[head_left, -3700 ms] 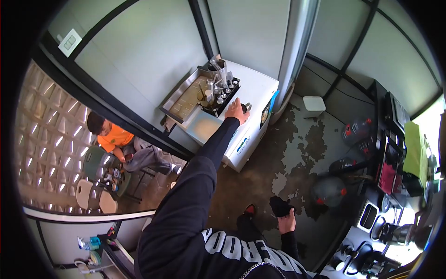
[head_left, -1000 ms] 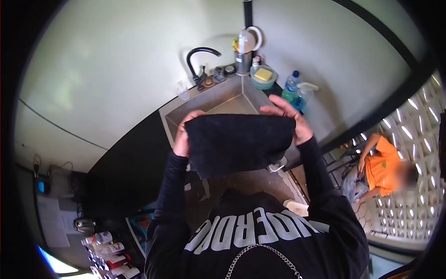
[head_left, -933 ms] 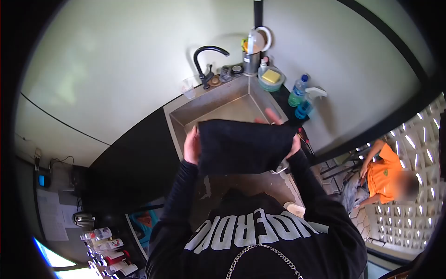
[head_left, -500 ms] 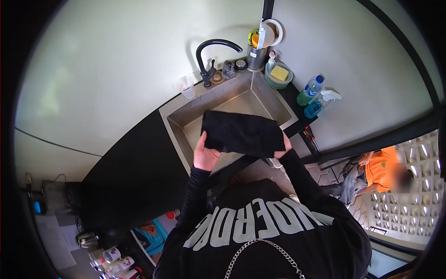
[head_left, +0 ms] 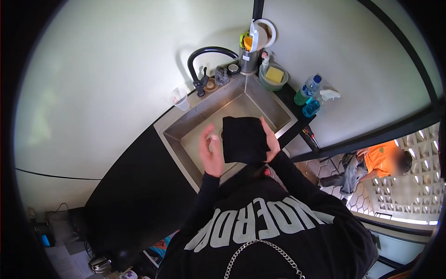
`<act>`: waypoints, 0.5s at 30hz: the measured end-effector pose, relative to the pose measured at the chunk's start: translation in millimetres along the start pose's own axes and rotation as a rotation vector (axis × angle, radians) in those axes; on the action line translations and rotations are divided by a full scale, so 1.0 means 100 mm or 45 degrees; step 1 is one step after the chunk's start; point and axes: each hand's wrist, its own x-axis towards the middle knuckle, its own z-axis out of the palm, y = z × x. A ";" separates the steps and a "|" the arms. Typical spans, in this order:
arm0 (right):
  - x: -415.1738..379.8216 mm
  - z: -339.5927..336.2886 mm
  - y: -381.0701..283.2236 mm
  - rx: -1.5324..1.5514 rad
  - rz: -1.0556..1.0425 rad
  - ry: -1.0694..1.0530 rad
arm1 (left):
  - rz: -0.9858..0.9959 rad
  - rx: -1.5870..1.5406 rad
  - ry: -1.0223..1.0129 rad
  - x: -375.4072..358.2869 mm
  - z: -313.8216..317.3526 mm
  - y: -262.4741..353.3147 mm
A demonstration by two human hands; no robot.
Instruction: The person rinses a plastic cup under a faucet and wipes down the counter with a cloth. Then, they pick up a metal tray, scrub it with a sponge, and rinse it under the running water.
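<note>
The black cloth point(head_left: 244, 139) is staying in the person's grasp in front of the chest, covering part of the sink point(head_left: 209, 110) from view; how high above the basin it is hanging cannot be told. It is showing a nearly square face, so no clear long axis is standing out.

The right hand point(head_left: 272, 143) is sitting at the cloth's three o'clock, touching it. Its fingers are gripping that edge, with some of them disappearing behind the fabric, so their exact pinch cannot be told. The left hand point(head_left: 211, 153) is hovering just beside the cloth, a little below its nine o'clock, with fingers blurred, raised and spread, apparently holding nothing. From these left fingers the cloth is lying toward three o'clock. The right hand is therefore the nearer one.

Around the cloth, the tap point(head_left: 200, 85) is standing at eleven o'clock, a plastic cup point(head_left: 181, 100) is leaning at ten, and a yellow sponge point(head_left: 274, 75) is resting at one. A bottle point(head_left: 306, 90) and a spray bottle point(head_left: 314, 108) are standing toward two. Well apart, near three o'clock, another person point(head_left: 378, 159) in an orange shirt is sitting.
</note>
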 end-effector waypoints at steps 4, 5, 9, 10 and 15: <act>0.26 -0.38 0.05 -0.230 0.147 -0.017 | -0.366 -1.156 0.186 0.05 -0.04 -0.30; 0.42 -0.56 0.10 -0.237 0.154 -0.024 | -0.356 -1.156 0.195 0.09 0.00 -0.41; 0.76 -0.83 0.51 -0.359 0.099 0.026 | -0.397 -0.920 0.244 0.09 0.46 -0.70; 0.95 -0.95 0.64 -0.892 -0.280 0.232 | -0.357 -0.881 0.273 0.10 0.50 -0.45; 0.52 -0.35 0.13 -0.702 0.160 -0.114 | -0.485 -0.420 0.079 0.21 -0.01 -0.12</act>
